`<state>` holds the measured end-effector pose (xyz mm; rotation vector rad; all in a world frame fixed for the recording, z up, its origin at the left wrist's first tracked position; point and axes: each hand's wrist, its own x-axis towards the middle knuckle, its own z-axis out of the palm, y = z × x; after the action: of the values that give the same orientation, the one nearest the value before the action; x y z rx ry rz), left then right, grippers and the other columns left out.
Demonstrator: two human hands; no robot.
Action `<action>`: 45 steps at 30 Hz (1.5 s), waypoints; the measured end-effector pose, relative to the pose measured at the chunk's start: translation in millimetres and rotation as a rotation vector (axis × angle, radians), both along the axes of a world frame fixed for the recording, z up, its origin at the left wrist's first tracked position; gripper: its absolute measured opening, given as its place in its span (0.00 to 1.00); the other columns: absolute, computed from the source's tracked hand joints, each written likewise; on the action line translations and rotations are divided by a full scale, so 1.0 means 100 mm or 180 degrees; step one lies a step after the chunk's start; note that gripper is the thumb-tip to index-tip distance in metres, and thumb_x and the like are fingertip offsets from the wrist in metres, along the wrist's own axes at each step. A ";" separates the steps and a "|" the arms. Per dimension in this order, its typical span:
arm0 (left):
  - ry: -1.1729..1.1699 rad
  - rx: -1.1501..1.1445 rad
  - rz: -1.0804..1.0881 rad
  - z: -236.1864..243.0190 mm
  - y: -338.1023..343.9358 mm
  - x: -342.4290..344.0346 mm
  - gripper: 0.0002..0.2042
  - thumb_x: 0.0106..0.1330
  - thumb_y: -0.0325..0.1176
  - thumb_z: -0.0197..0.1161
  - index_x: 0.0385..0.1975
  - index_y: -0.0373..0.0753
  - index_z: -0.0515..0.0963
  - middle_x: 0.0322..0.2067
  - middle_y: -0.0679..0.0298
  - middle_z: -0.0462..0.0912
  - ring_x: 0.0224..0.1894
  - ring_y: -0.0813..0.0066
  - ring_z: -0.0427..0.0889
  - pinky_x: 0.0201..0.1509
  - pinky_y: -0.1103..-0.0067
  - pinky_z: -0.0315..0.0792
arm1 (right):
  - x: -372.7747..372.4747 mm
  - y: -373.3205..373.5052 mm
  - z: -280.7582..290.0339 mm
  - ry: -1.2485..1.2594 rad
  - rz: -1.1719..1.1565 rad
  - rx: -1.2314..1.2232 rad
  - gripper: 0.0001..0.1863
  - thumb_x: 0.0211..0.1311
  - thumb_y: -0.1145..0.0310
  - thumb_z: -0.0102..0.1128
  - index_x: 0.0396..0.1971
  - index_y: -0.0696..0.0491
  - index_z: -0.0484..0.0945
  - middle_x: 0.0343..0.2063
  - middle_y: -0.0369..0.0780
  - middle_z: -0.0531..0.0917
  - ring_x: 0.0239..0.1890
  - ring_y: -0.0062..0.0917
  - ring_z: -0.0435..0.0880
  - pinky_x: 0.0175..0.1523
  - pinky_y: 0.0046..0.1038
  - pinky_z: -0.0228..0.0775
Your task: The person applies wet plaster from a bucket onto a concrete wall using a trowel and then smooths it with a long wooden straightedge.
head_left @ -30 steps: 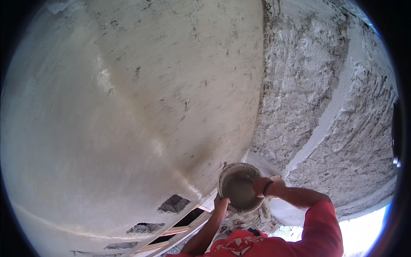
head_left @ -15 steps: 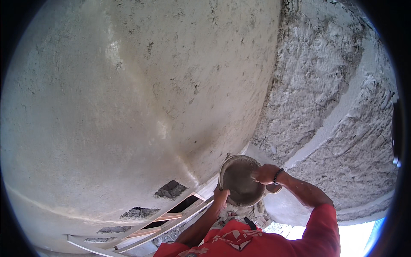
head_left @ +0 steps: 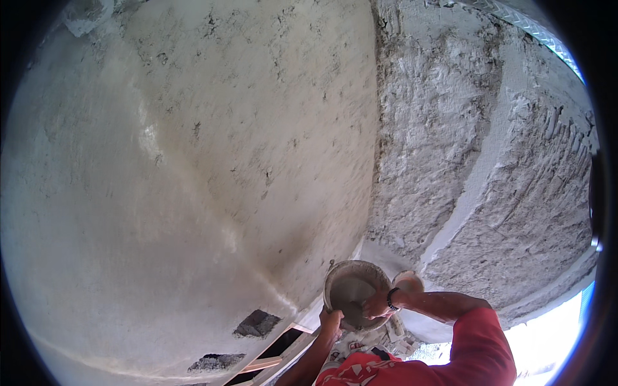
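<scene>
My left hand (head_left: 330, 319) is closed on the left lower rim of a round, mortar-crusted bucket (head_left: 341, 275) holding wet grey mortar (head_left: 351, 289). My right hand (head_left: 375, 305) is down inside the bucket in the mortar, fingers curled; what they hold, if anything, is hidden. A dark beaded bracelet circles that wrist. A small round, pale orange-brown container (head_left: 409, 281) shows just beyond my right wrist, partly hidden by it.
A smooth plastered wall (head_left: 193, 180) fills the left, with dark recesses (head_left: 256, 323) near its bottom. A rough plastered wall (head_left: 431, 141) with a pale band meets it at right. Wooden slats (head_left: 261, 364) lie low left. Below the bucket are sandalled feet. Bright daylight shows lower right.
The bucket and both hands sit lower in the view than half a second ago, as the view has shifted. My right hand has moved down, deeper into the bucket.
</scene>
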<state>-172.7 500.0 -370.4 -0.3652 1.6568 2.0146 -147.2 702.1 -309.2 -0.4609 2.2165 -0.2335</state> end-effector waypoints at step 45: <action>-0.0447 -0.0104 -0.0018 0.03 0.66 -0.28 0.27 0.42 0.17 0.52 0.49 0.34 0.68 0.40 0.61 0.75 0.36 0.68 0.78 0.37 0.73 0.75 | -0.18 0.82 0.22 0.0772 0.0080 -0.0189 0.12 0.55 0.64 0.54 0.31 0.54 0.83 0.35 0.42 0.84 0.42 0.37 0.82 0.46 0.35 0.76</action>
<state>-200.7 566.4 -367.1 -0.5014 1.6039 1.9135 -164.7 784.3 -287.5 -0.5750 2.4436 -0.2412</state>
